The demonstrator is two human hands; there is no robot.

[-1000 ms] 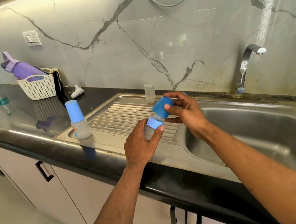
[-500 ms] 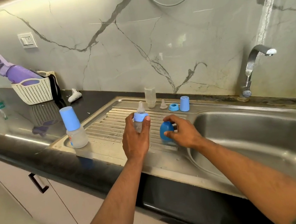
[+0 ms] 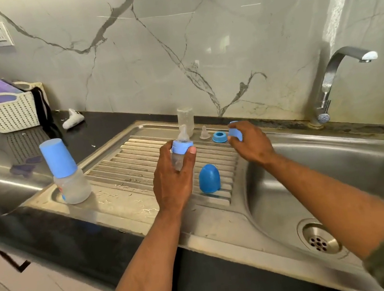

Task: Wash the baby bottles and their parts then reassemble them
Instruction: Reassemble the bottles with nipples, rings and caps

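My left hand point(image 3: 172, 178) grips a small clear baby bottle point(image 3: 181, 147) with a light blue collar and clear teat, upright over the ribbed draining board. A dark blue domed cap point(image 3: 209, 178) stands on the board just right of it. My right hand point(image 3: 250, 142) is at the back of the board, its fingers curled round a light blue cap point(image 3: 235, 134). Beside it lie a blue collar ring point(image 3: 219, 137) and a loose clear teat point(image 3: 204, 133). An empty clear bottle point(image 3: 185, 120) stands behind. A capped bottle point(image 3: 67, 174) stands at the left.
The steel sink basin point(image 3: 364, 169) with its drain point(image 3: 321, 242) is at the right, under the tap point(image 3: 339, 68). A white basket point(image 3: 6, 110) holding a purple bottle sits on the black counter point(image 3: 50, 241) at the far left, a small white object point(image 3: 72, 120) near it.
My right hand pulled the dark blue cap off the bottle, set it on the board, then moved back to the light blue cap. My left hand kept the bottle and stood it upright.
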